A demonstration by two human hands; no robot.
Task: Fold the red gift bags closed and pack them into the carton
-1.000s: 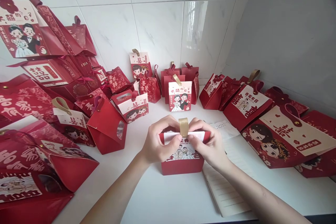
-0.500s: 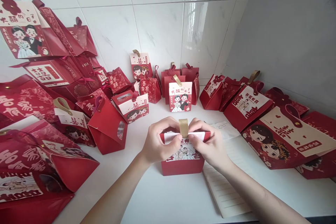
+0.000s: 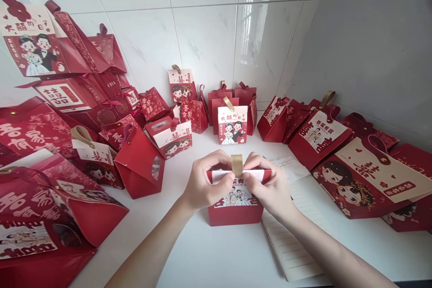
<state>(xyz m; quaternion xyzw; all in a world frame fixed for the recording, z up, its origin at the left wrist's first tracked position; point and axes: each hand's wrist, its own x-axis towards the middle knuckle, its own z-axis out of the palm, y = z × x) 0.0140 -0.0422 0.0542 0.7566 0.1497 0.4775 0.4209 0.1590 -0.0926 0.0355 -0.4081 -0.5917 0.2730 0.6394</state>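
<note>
A small red gift box (image 3: 235, 216) with a white printed panel showing a couple stands upright on the white table in front of me. Its gold ribbon handle (image 3: 236, 164) loops up from the top edge. My left hand (image 3: 211, 182) pinches the top edge left of the ribbon, thumb in front and fingers behind. On the other side of the ribbon, my right hand (image 3: 266, 184) grips the same edge in the same way. Both thumbs press close to the ribbon's base. The fingertips behind the box are hidden.
A lined notebook (image 3: 297, 252) lies under my right forearm. Red gift boxes are piled at the left (image 3: 138, 157), and others stand at the back (image 3: 232, 126) and right (image 3: 364, 180). Behind them rises a white tiled wall (image 3: 205, 31).
Both hands keep their grip on the box's top edge. The whole view has shifted very slightly; nothing else visibly differs.
</note>
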